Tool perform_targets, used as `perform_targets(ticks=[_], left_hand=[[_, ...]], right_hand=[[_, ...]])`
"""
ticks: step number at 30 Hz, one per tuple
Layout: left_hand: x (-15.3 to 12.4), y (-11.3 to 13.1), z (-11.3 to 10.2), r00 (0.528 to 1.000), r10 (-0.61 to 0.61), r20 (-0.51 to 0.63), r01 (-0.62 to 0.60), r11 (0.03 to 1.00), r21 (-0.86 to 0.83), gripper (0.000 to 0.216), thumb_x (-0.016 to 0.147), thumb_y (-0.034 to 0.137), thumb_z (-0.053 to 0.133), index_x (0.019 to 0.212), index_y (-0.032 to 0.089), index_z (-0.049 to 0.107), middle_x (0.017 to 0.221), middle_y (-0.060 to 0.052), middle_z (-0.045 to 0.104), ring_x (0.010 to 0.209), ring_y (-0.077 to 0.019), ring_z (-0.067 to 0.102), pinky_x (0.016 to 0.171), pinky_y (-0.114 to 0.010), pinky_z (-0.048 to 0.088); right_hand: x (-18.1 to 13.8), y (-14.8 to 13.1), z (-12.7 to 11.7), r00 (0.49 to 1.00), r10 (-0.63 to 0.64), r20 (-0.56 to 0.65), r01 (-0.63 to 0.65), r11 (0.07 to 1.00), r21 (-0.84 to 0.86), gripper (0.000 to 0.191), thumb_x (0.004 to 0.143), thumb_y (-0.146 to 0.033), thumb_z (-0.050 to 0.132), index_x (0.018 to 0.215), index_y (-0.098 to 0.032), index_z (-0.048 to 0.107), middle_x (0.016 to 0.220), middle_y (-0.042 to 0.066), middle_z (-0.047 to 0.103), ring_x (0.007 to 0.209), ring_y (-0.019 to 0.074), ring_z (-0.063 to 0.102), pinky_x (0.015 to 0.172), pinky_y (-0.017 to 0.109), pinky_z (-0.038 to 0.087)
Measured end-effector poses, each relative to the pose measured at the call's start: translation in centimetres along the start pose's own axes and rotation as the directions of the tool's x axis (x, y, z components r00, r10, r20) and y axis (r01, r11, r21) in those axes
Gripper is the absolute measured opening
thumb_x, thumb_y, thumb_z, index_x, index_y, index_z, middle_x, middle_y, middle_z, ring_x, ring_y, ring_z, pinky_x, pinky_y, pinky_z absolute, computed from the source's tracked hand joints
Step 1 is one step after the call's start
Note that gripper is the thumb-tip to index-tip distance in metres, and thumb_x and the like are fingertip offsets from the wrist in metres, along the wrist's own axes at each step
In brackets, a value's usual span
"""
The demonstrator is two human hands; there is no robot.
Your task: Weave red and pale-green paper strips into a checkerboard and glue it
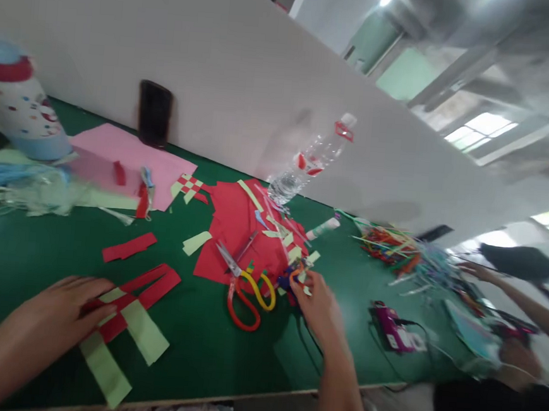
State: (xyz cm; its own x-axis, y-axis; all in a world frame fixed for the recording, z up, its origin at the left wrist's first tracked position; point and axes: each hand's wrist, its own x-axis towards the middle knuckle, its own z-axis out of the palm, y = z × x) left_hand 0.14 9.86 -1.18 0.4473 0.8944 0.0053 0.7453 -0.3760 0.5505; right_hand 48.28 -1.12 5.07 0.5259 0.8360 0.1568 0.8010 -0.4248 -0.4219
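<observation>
My left hand (69, 310) pinches a piece of woven paper strips (144, 328), red and pale green, with loose ends spreading to the right and toward the table's front edge. My right hand (321, 307) is closed around a small orange and dark blue item (292, 275), blurred and partly hidden by the fingers. Between the hands lie scissors (243, 298) with red and yellow handles, blades slightly apart, partly over red paper (226, 214). A separate red strip (128, 247) is beyond my left hand.
Behind stand a clear plastic bottle (306, 164), a dark phone (154, 114) against the partition and a patterned cup (23, 110). Pink paper (117, 155) lies left; a glue stick (323, 228), coloured sticks (395, 246) and a purple device (391, 328) lie right. Another person's arm (523, 301) reaches in.
</observation>
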Motion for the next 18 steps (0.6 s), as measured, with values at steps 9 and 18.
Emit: perform_targets(ticks=[9,18], left_hand=[[-0.6,3.6,-1.5,0.998,-0.019,-0.054,0.031,0.975,0.220,0.046,0.100,0.048,0.037,0.131,0.027,0.064,0.114,-0.010,0.070,0.106,-0.0299,0.070,0.084,-0.041,0.059],[-0.4,1.4,0.0,0.986,0.108,0.129,-0.134,0.969,0.210,0.047,0.103,0.037,0.034,0.133,0.029,0.068,0.112,-0.008,0.075,0.101,-0.0246,0.072,0.089,-0.038,0.058]], right_hand=[[-0.6,2.5,1.6,0.991,0.060,0.123,-0.042,0.989,-0.140,0.063,0.082,-0.044,0.059,0.139,-0.018,0.052,0.106,0.010,0.067,0.090,0.0299,0.070,0.076,0.041,0.055],[-1.1,0.5,0.0,0.994,-0.071,0.084,0.095,0.943,-0.320,0.052,0.091,-0.030,0.050,0.142,-0.024,0.053,0.114,0.010,0.066,0.092,0.0276,0.069,0.070,0.035,0.052]])
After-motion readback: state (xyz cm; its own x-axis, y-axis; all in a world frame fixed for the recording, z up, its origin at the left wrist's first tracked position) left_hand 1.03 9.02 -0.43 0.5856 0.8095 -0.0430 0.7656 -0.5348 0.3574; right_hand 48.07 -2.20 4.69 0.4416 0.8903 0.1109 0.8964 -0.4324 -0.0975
